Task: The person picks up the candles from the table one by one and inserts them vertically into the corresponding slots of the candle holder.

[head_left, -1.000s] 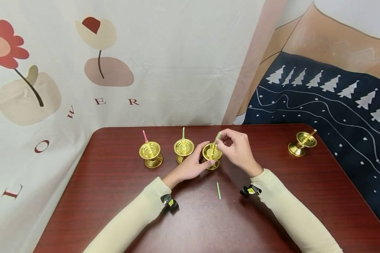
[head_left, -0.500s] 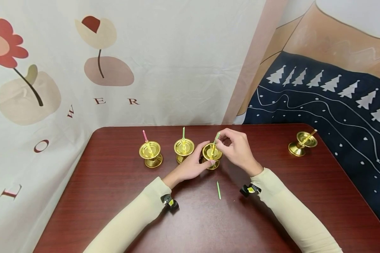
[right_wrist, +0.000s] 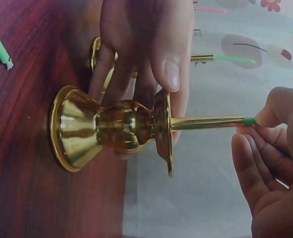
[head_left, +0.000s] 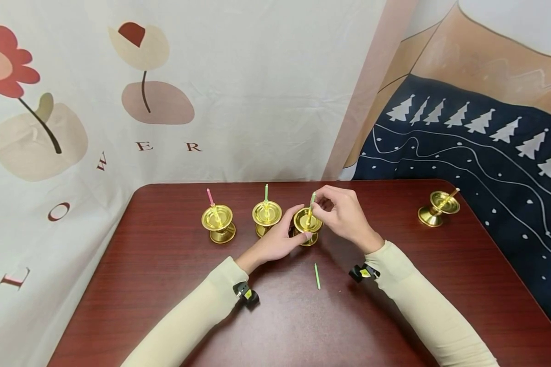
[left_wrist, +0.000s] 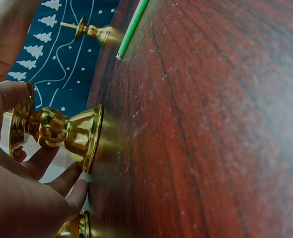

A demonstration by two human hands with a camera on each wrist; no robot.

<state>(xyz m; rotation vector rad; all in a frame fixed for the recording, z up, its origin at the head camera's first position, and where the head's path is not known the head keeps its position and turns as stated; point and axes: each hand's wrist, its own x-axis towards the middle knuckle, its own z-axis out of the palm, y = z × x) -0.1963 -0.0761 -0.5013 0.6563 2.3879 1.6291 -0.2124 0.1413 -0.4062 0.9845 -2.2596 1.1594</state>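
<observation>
My left hand (head_left: 277,240) holds a brass candle holder (right_wrist: 119,126) around its dish and stem, its thumb on the dish rim and its other fingers behind. A thin tube rises from the middle of that dish. At the tube's top my right hand (head_left: 345,214) pinches a slim green candle (right_wrist: 249,121) between thumb and fingers; its lower end meets the tube opening, in line with it. The holder's base stands on the table in the left wrist view. Another green candle (head_left: 317,276) lies loose on the table in front of the hands.
Left of the hands stand two more brass holders, one with a green candle (head_left: 266,193), the other with a pink candle (head_left: 210,197). Far right, another brass holder (head_left: 430,216) has a tilted stick-like tube. The dark red table (head_left: 174,285) ends at printed cloth hangings (head_left: 266,102).
The green candle in my right hand has swung from leaning right to nearly upright over the tube, the fingers shifting slightly left. My left hand keeps its place on the holder.
</observation>
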